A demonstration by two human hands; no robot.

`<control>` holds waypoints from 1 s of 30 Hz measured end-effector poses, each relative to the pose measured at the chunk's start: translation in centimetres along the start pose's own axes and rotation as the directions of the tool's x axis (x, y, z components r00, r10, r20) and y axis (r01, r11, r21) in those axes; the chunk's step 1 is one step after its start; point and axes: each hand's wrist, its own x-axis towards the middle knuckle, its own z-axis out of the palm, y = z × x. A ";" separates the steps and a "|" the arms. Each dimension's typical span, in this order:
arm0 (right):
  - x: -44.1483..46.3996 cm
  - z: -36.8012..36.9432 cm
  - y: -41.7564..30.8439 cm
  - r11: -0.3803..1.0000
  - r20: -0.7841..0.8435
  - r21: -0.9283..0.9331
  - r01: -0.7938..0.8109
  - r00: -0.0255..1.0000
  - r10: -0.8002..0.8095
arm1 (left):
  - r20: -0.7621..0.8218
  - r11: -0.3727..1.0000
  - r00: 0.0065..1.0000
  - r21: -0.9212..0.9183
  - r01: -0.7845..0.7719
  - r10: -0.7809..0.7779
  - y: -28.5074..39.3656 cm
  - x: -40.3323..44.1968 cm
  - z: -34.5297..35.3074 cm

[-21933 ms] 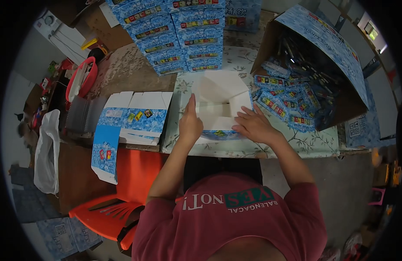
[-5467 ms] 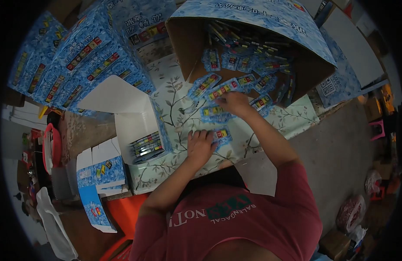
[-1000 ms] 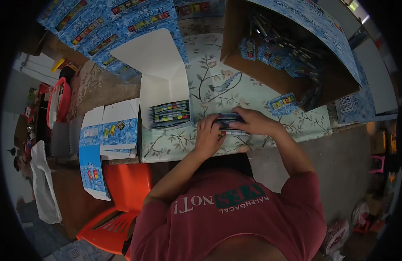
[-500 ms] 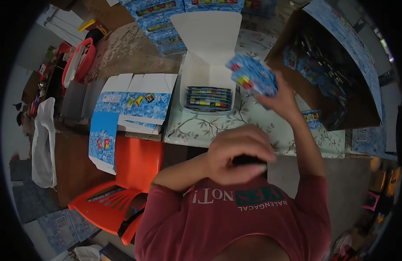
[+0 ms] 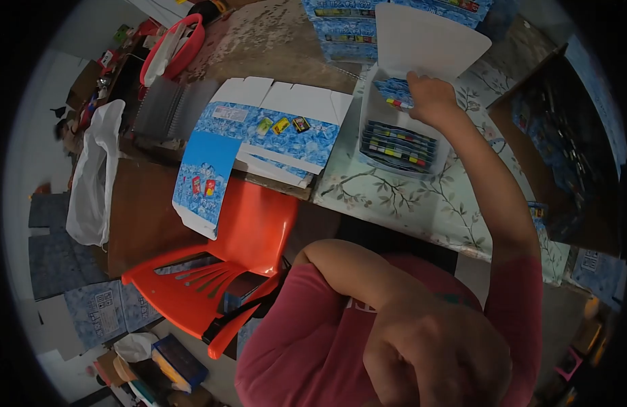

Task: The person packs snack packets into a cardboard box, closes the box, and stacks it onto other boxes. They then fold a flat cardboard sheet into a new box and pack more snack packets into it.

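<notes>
My right hand (image 5: 432, 102) reaches into an open white carton (image 5: 402, 165) with its lid flap raised. Its fingers are closed on blue packets (image 5: 393, 91) with a red and yellow print, at the carton's back part. A row of several thin packets (image 5: 400, 144) stands on edge at the carton's near end. My left hand (image 5: 439, 353) is raised close to the camera, away from the carton. Its fingers are bent inward and blurred, their tips are hidden, and no object shows in them.
A brown box (image 5: 507, 122) of loose packets stands at right. Flattened blue-and-white cartons (image 5: 279, 142) lie left of the white carton. Filled blue boxes (image 5: 347, 30) are stacked behind. An orange chair (image 5: 252, 217) stands at the table's front edge, and a pink basket (image 5: 191, 47) sits back left.
My right hand has brought the blue packets from beside the white carton into it. My left hand has come up closer to the camera. The view has shifted.
</notes>
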 end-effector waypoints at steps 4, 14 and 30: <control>0.7 -0.1 0.0 0.995 0.129 0.018 0.098 0.987 -0.099 | -0.006 0.999 1.000 -0.049 0.001 -0.001 -0.4 -0.2 0.8; 6.0 1.4 0.1 0.973 0.346 0.160 0.167 0.914 -0.214 | -0.003 0.999 1.000 -0.046 0.029 -0.029 0.5 0.1 -0.3; 3.8 6.4 2.7 0.732 0.388 0.681 0.022 0.837 -0.386 | 0.007 0.986 0.998 -0.151 0.070 -0.070 0.6 0.4 0.2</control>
